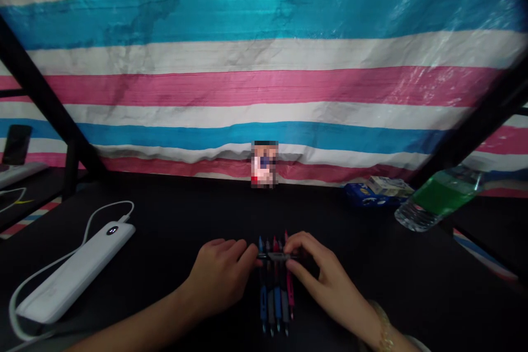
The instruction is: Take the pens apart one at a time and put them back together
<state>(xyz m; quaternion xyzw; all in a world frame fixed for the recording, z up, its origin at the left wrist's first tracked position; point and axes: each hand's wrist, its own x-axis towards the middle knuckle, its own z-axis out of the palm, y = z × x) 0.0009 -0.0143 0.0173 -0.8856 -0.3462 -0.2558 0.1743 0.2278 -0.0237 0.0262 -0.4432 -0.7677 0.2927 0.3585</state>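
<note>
Nearest to the camera are the person's two forearms, the right wrist wearing a bracelet (385, 333). At the left, a white power bank (78, 272) lies slanted, with its cable (25, 280) curving around its outer side.

A little further, a row of pens (278, 300) lies on the table (185, 209) between the hands; about five can be counted, blue, grey and pink, side by side and pointing away. One dark pen (277, 256) is held crosswise over them. The right hand (315, 264) pinches its right end between thumb and fingers, while the curled fingers of the left hand (225, 269) grasp its left end. Whether this pen touches the row cannot be told.

As far as can be judged, the row is neatly formed, and the dark pen is not yet laid down; it alone seems left.

Wide dark surface extends from the left hand to the power bank, and also beyond the pens to the far edge. At the far right, a bottle (441, 198) stands near the table's side edge, beside a blue packet (361, 196). A striped sheet (264, 88) closes the back.
</note>
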